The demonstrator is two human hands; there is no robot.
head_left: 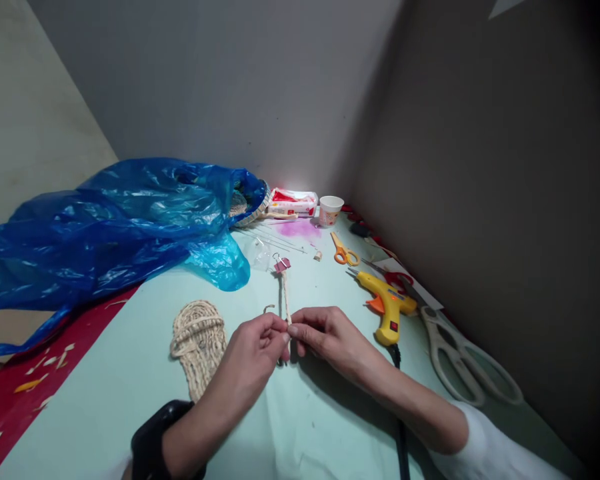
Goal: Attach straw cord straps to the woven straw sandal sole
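Note:
A thin pale braided cord runs from a pink binder clip on the table toward me. My left hand pinches the near end of the cord between thumb and fingers. Right beside it, my right hand pinches the same cord, the two sets of fingertips touching or almost so. The cord's lower end is mostly hidden by the fingers. To the left of my left hand lies a small woven slipper of the same straw-coloured cord, partly covered by my forearm.
At right lie a yellow glue gun, large scissors and small orange scissors. A paper cup and a tissue pack stand at the back. Blue plastic bag covers the left. Long needles lie behind the clip.

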